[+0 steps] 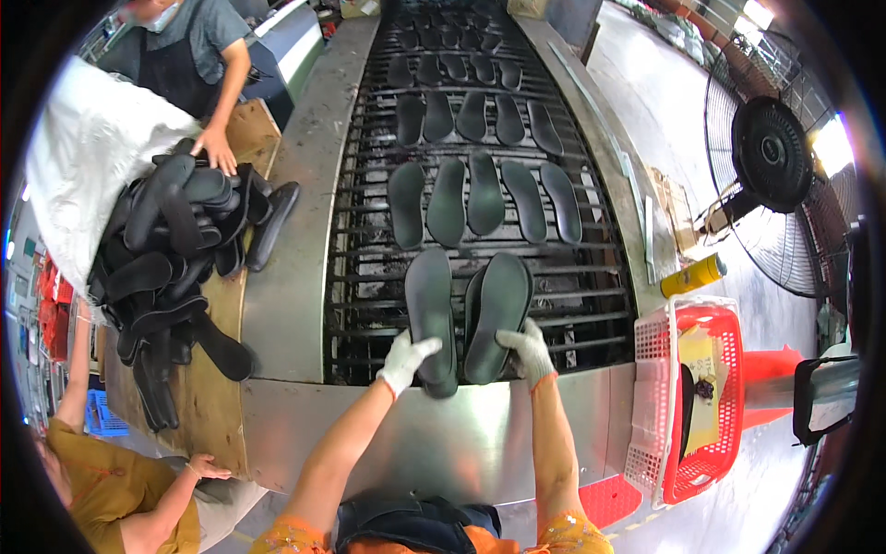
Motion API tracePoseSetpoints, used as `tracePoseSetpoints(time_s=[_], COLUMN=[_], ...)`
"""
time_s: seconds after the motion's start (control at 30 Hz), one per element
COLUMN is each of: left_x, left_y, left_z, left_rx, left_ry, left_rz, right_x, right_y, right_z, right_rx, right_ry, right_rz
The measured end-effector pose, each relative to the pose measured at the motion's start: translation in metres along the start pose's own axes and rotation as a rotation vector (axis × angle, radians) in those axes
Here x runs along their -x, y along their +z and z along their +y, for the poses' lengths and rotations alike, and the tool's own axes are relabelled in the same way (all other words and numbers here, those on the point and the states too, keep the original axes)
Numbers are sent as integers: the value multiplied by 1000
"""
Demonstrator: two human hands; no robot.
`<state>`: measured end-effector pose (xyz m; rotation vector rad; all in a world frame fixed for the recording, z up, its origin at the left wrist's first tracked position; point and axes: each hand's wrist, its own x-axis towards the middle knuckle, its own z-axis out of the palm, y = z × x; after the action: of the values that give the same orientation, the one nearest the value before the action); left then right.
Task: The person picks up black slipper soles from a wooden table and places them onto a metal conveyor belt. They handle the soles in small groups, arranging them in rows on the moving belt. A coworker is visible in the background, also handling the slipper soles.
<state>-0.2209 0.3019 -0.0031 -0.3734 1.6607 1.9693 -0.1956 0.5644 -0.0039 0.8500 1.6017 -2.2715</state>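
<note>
In white gloves, my two hands hold black shoe soles upright at the near end of a barred conveyor (591, 305). My left hand (403, 360) is closed on the lower left edge of a shoe sole (429, 295), with another edge showing behind it. My right hand (530, 351) grips a second shoe sole (500, 309) by its lower right side, and a further one shows partly behind. Just beyond, a row of shoe soles (484, 194) lies across the bars, with more rows farther up.
At left, a heap of black soles (166, 240) covers a wooden table (221, 406) beside a white sack (101, 129). One co-worker's hand (215, 148) touches the heap; another person (120, 489) is at lower left. Right: red and white baskets (655, 406), a yellow can (692, 275), a fan (772, 154).
</note>
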Motion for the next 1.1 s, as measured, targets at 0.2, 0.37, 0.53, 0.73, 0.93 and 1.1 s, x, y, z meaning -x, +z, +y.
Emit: tracePoseSetpoints(time_s=[0.2, 0.37, 0.53, 0.73, 0.93, 1.1], left_x=[-29, -23, -15, -21, -22, -31], left_y=[12, 1, -22, -36, -36, -36], left_z=[-13, -14, -24, -49, -54, -55], left_rx=[30, 85, 64, 61, 116, 26], left_ry=[-70, -83, -76, -30, 47, 55], left_rz=[80, 143, 252, 306, 406, 446], right_x=[-34, -46, -11, -13, -19, -25], right_y=[-59, -98, -43, -23, -70, -70], right_z=[1, 4, -28, -33, -26, -36], right_rx=[35, 415, 834, 1096, 856, 1260], right_ry=[13, -151, -195, -91, -308, -158], right_rz=[221, 518, 563, 572, 724, 922])
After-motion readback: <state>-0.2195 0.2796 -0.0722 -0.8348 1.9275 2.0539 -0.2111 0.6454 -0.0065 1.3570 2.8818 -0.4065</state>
